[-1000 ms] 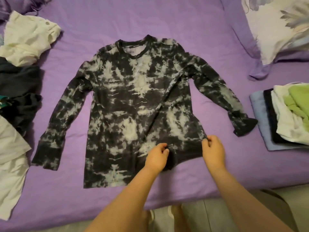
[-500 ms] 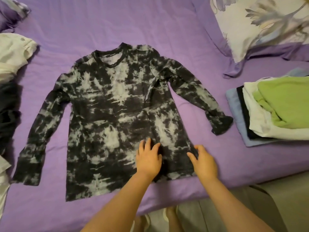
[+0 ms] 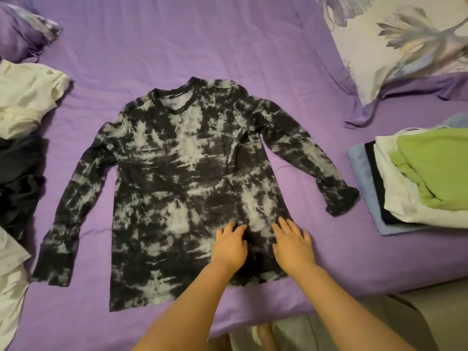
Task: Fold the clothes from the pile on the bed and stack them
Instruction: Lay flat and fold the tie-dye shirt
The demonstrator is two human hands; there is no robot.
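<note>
Right now I see the tie-dye shirt [image 3: 182, 178] spread flat, front up, in the middle of the bed [image 3: 177, 46], collar away from me and both long sleeves angled outward. My left hand [image 3: 229, 245] lies palm down on the lower right part of the shirt's body, fingers straight and slightly spread; my right hand [image 3: 293, 245] lies just beside it, also flat with fingers apart, over the shirt's right side edge near the hem (neither hand grips any cloth). The hem sits near the bed's front edge, with a strip of bare purple sheet between. Open sheet runs beyond the collar and on both sides of the sleeves. At my right, near the right cuff but apart from it, the folded stack [image 3: 415, 183] rests on the bed with a green piece on top. At my left, the unfolded pile [image 3: 22, 127] of white and dark garments lies beside the left sleeve. A floral pillow [image 3: 405, 39] sits at the far right.
</note>
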